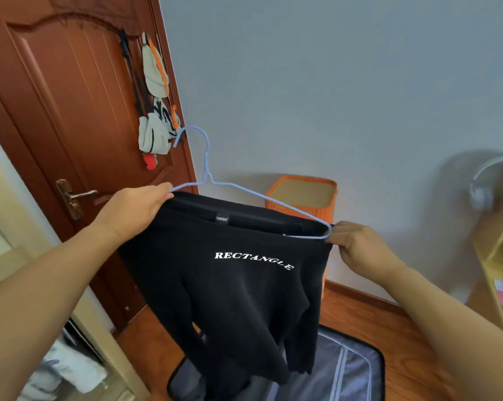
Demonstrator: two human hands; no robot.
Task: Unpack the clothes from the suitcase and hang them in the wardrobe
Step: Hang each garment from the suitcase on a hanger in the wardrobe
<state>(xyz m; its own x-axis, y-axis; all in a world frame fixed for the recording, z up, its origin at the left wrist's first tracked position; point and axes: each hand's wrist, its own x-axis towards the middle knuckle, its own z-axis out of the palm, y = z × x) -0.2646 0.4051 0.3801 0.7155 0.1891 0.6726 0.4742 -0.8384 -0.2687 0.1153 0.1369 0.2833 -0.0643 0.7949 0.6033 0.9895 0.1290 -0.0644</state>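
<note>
A black sweatshirt [230, 290] with white "RECTANGLE" lettering hangs in the air in front of me. A light blue wire hanger [206, 169] sits in its neck opening, hook pointing up. My left hand [137, 209] grips the left side of the collar together with the hanger's left end. My right hand [357, 247] pinches the right side of the collar at the hanger's right corner. Below, the open dark suitcase [357, 369] with a grey lining lies on the wooden floor, partly hidden by the sweatshirt.
A brown wooden door [56, 111] with hanging bags [154, 123] stands at the left. An orange fabric bin [305, 198] stands by the grey wall. A yellow shelf [501, 256] is at the right edge. Pale furniture with light clothes [68, 371] is at lower left.
</note>
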